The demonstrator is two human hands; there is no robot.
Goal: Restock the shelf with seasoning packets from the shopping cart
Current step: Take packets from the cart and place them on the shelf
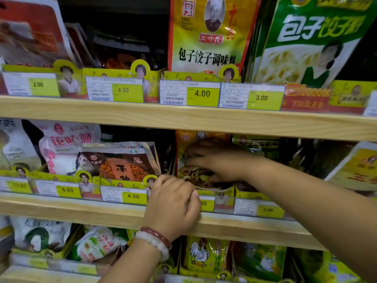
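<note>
Seasoning packets (201,160) in yellow stood upright in a slot on the middle shelf (81,211), long axis vertical, printed face turned out toward the aisle, tops tipped slightly back. The right hand (216,160) reached in from the right and lay flat across the front packet, fingers spread and curled over its face and lower edge, apparently gripping it, though how firmly could not be told. The left hand (173,203), with two bead bracelets (155,242) on the wrist, sat just below and to the left of the packets, fingers curled together against the price label rail (208,204) at the shelf edge; whether it pinched anything could not be told. The packets lay straight ahead of and under the right hand, which was the nearer one, so pushing them back into the slot would likely fall to it. A brown and orange packet (122,162) leaned in the next slot to the left. The cart was not visible
</note>
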